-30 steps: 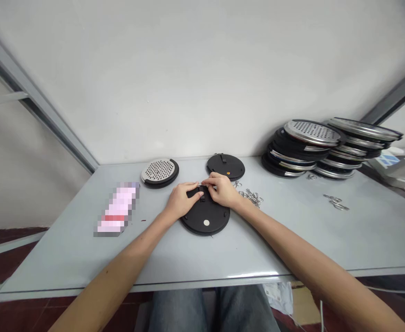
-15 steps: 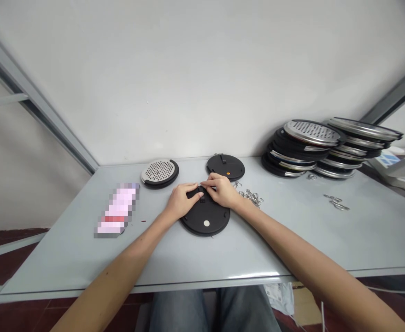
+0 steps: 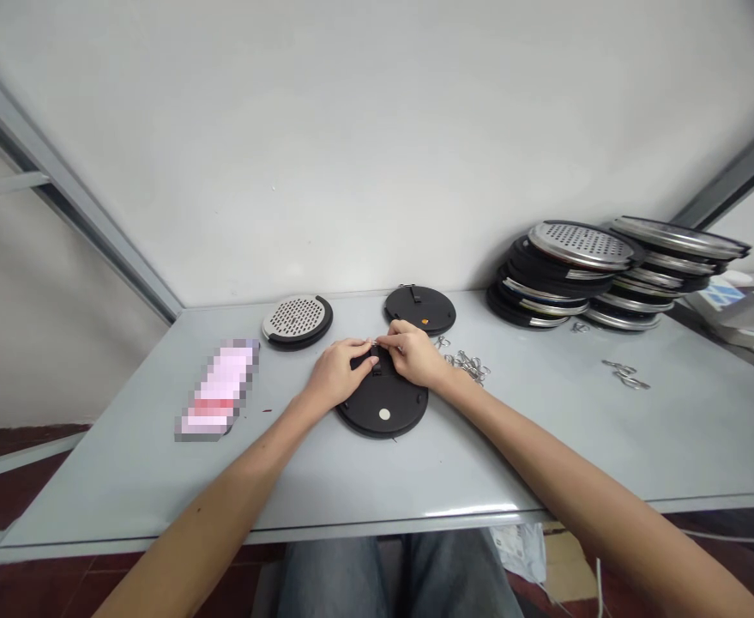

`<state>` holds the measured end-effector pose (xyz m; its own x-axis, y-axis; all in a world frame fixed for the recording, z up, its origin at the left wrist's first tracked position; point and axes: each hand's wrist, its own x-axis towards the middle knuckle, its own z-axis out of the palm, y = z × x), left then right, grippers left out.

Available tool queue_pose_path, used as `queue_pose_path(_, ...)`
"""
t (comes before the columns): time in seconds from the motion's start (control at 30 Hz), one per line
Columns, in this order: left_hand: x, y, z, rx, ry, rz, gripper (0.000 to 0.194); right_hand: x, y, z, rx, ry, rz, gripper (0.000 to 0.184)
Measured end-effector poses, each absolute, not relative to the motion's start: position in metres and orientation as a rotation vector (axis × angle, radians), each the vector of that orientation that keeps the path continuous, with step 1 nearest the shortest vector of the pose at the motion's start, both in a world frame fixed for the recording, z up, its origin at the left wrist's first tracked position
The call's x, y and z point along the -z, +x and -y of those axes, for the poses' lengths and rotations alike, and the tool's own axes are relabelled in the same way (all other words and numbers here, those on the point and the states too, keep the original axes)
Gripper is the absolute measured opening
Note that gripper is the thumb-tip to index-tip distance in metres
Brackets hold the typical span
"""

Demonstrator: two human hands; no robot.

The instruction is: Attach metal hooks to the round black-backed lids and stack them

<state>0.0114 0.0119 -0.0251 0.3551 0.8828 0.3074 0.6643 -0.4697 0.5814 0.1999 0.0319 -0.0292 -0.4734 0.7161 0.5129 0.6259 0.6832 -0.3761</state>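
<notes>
A round flat black case (image 3: 383, 403) with a white dot lies face down on the table in front of me. A short black strap (image 3: 377, 365) runs from its far edge. My left hand (image 3: 336, 373) is closed at that edge, thumb on the case beside the strap. My right hand (image 3: 413, 354) pinches from the other side, its fingertips meeting those of the left. Between the fingertips shows a bit of a small silver metal clip (image 3: 374, 343), mostly hidden by the fingers. Right of my right hand lies a pile of similar metal clips (image 3: 471, 367).
Another black case (image 3: 420, 309) lies behind my hands, and one with a perforated silver face (image 3: 296, 318) at back left. Stacks of round cases (image 3: 557, 275) stand at back right. Loose clips (image 3: 626, 374) lie right. A blurred phone-like object (image 3: 219, 390) rests left.
My fingertips have shifted very slightly at the far edge of the case, around the metal clip. Everything else stays in place.
</notes>
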Motion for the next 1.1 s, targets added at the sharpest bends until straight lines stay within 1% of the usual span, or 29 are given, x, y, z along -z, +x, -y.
queue_pose_path(0.13,0.024,0.012,-0.011,-0.836,2.313,-1.350,0.031,0.030,0.199,-0.032,-0.206,-1.048,2.182,0.031)
queue_pose_path(0.33,0.026,0.012,-0.011,-0.926,2.251,-1.357,0.035,0.032,0.198,-0.032,-0.433,-1.045,1.988,0.032)
queue_pose_path(0.47,0.026,0.010,-0.013,-0.903,2.253,-1.363,0.036,0.029,0.200,-0.032,-0.584,-0.972,1.912,0.036)
queue_pose_path(0.57,0.024,0.007,-0.014,-0.866,2.292,-1.394,0.035,0.023,0.205,-0.033,-0.657,-0.979,1.923,0.033)
queue_pose_path(0.7,0.020,0.004,-0.014,-0.837,2.336,-1.452,0.039,0.016,0.213,-0.033,-0.503,-1.062,1.960,0.027)
queue_pose_path(0.77,0.018,0.001,-0.017,-0.855,2.341,-1.538,0.042,0.015,0.214,-0.032,-0.448,-1.088,2.066,0.029)
queue_pose_path(0.87,0.013,-0.006,-0.020,-0.939,2.296,-1.693,0.040,0.017,0.213,-0.030,-0.384,-1.083,2.260,0.034)
queue_pose_path(0.93,0.007,-0.011,-0.019,-0.941,2.282,-1.669,0.040,0.019,0.211,-0.029,-0.320,-1.090,2.315,0.040)
queue_pose_path(1.0,0.000,-0.015,-0.013,-0.811,2.363,-1.499,0.052,0.020,0.209,-0.029,-0.256,-1.136,2.315,0.041)
queue_pose_path(1.1,-0.007,-0.014,0.003,-0.512,2.556,-1.257,0.088,0.019,0.209,-0.029,-0.170,-1.228,2.292,0.037)
